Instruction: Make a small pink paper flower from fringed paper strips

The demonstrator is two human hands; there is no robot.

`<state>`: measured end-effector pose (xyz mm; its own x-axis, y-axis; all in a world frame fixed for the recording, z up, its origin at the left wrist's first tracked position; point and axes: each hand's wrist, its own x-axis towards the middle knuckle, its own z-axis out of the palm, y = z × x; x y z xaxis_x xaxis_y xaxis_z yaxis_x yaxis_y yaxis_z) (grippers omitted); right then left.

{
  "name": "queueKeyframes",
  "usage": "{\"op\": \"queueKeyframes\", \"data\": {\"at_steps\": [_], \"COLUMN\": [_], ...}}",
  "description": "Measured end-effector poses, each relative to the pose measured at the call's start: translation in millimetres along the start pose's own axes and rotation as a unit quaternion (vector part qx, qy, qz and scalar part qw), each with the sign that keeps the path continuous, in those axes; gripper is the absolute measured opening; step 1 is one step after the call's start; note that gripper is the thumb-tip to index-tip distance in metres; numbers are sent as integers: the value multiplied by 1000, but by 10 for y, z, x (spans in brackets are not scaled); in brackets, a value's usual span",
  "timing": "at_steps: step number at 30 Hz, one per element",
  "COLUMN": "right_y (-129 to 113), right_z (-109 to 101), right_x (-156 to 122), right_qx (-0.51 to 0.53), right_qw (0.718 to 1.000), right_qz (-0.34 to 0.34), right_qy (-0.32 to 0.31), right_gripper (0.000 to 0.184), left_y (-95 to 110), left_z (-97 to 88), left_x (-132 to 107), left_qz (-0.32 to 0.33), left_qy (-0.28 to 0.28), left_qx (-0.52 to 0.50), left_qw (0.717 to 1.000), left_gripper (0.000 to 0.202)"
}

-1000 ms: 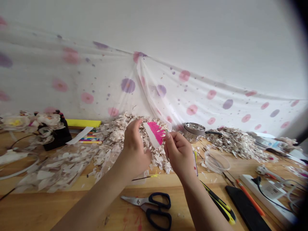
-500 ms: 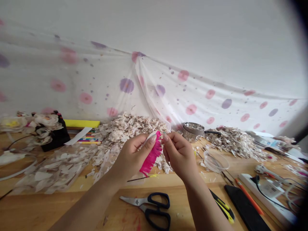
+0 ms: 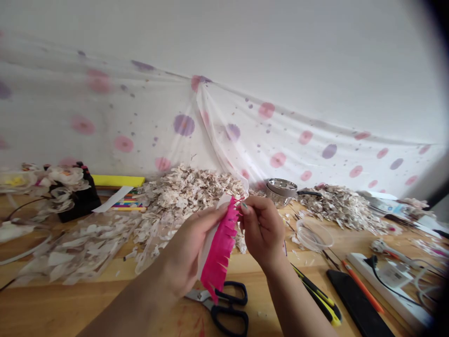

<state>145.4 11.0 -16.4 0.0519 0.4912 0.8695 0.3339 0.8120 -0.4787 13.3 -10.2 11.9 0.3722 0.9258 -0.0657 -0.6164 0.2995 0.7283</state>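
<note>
A bright pink strip with a fringe cut along its right edge hangs at a slant in front of me, a white layer behind it. My left hand is closed on its left side, the thumb near the top end. At that top end, my right hand pinches with thumb and forefinger by the fringe tips; the exact spot between the fingertips is hidden. Below the strip, scissors with dark blue handles lie on the wooden table, their blades partly covered by my left hand and the strip.
Pale petal scraps heap up in a large pile and a right-hand pile. A metal tin and clear dish stand between. To the right lie a yellow-black cutter, black phone and power strip.
The pink strip has swung open toward me, showing more of its face and its white backing, and now overlaps the scissors. My right hand has shifted slightly right and down.
</note>
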Motion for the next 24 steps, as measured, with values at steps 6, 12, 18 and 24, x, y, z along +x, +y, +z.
{"op": "queueKeyframes", "data": {"at_steps": [6,12,18,24], "right_y": [-138,-210,-237,-299], "right_z": [166,229,266,288], "right_x": [19,-38,-85,-68], "right_qx": [241,331,322,355], "right_qw": [941,893,902,861], "right_qz": [224,299,276,348], "right_qy": [77,58,77,103], "right_gripper": [22,19,11,20], "left_y": [-103,-151,-181,-221], "left_z": [-66,-120,-173,-236], "left_x": [-24,-33,23,126], "left_qz": [268,420,499,585], "left_qy": [54,74,85,95], "left_qx": [249,451,525,609], "left_qw": [929,784,684,527], "left_gripper": [26,25,19,12]}}
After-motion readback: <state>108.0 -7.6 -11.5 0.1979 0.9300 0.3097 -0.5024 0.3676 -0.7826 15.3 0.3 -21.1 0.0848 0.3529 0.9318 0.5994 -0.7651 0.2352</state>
